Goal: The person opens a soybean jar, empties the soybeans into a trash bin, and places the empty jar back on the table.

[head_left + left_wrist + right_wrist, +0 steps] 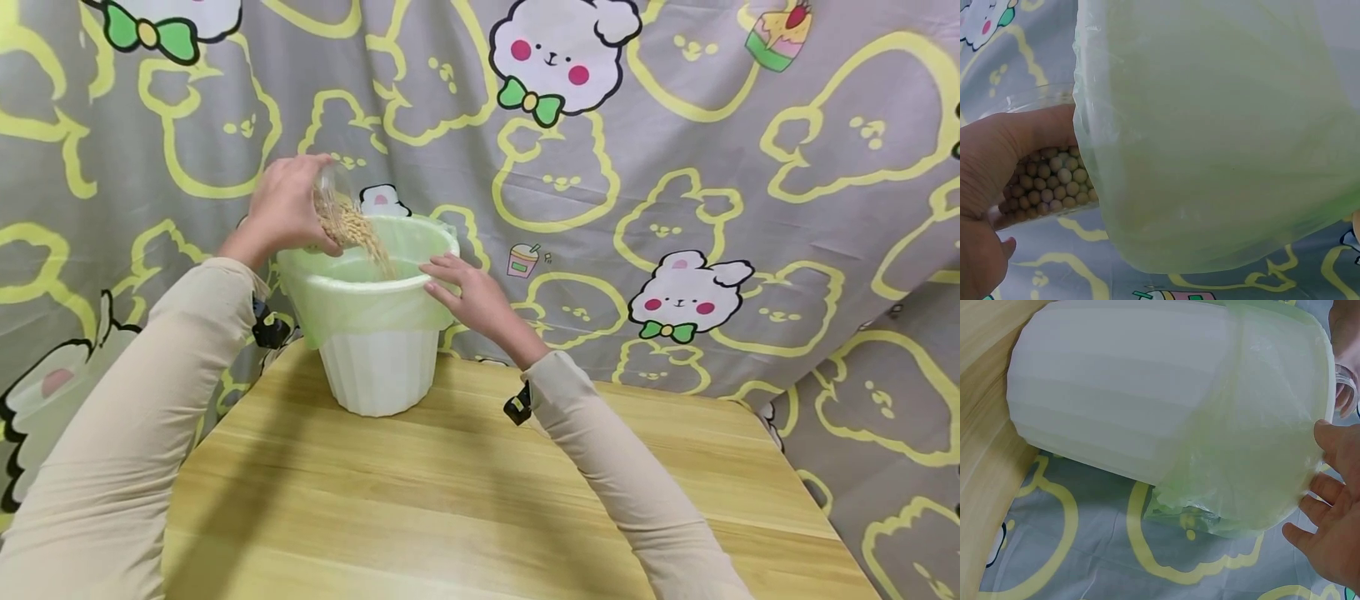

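My left hand [288, 204] grips a clear container [328, 185] tilted over a white trash bin [381, 371]. Soybeans [367, 240] stream from its mouth into the bin. In the left wrist view, round beige soybeans [1054, 181] show through the clear wall under the left hand [991, 169]. A thin pale green trash bag [367, 312] lines the bin and folds down over the outside of its rim. At the rim's right side, my right hand [480, 298] rests its extended fingers; the right wrist view shows these fingertips [1297, 534] along the bag-covered edge.
The bin stands upright near the back left edge of a wood-grain table [465, 492]. Behind it hangs a grey curtain [585, 250] printed with yellow outlines and cartoon animals, close to the bin and the left hand.
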The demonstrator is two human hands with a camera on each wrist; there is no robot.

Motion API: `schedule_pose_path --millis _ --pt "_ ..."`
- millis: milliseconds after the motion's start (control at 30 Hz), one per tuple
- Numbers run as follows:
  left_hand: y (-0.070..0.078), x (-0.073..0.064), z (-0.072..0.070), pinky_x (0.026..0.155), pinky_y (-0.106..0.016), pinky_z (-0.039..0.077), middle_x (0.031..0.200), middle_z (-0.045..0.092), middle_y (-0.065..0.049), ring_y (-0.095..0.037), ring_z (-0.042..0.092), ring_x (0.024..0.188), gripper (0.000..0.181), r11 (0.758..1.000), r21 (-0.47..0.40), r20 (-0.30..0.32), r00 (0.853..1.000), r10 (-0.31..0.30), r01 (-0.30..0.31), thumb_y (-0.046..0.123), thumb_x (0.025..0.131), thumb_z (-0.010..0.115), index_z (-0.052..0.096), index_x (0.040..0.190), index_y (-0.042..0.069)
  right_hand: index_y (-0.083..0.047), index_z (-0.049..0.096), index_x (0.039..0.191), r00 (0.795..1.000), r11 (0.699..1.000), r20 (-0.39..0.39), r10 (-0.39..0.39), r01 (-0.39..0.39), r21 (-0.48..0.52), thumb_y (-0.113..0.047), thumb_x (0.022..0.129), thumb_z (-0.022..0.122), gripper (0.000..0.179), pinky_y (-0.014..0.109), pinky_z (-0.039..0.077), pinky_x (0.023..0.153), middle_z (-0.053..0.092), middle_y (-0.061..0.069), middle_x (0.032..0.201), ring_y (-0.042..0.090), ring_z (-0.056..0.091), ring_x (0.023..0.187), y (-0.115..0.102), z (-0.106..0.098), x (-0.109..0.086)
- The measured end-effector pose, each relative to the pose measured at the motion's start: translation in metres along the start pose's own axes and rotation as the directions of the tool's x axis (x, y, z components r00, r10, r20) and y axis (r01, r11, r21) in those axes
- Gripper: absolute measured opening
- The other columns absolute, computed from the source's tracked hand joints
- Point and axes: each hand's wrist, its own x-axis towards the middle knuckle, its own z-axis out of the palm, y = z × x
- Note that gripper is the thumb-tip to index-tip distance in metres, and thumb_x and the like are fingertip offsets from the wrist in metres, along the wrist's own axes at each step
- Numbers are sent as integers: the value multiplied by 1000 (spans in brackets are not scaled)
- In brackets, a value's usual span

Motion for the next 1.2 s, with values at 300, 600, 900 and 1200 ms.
schedule_pose_path --millis 300,600,900,1200 --pt "3 1 2 126 -58 15 157 38 -28 -50 32 143 128 997 52 0 999 49 -49 20 49 99 30 156 3 -17 57 146 1000 1000 -7 -21 21 14 -33 106 55 43 46 25 127 47 7 158 27 31 154 1 2 -1" --pt "5 -1 4 126 -58 13 157 38 -27 -49 32 142 128 989 120 0 996 85 -85 15 46 97 31 156 4 -18 57 146 1000 1000 -9 -21 21 -2 -33 106 55 43 46 26 127 47 4 158 25 32 154 2 2 0" --pt "9 -1 2 126 -59 11 157 37 -26 -48 31 143 125 973 203 17 994 112 -113 11 48 95 32 156 4 -18 57 146 1000 1000 -12 -23 23 7 -32 106 55 43 46 26 127 48 7 158 27 32 154 2 1 -1" --pt "11 2 6 128 -61 1 159 35 -24 -46 26 148 117 956 261 55 991 125 -135 0 55 85 30 158 5 -18 56 147 1000 1000 0 -16 16 -1 -34 106 54 44 47 26 127 47 6 159 25 31 154 3 1 0"
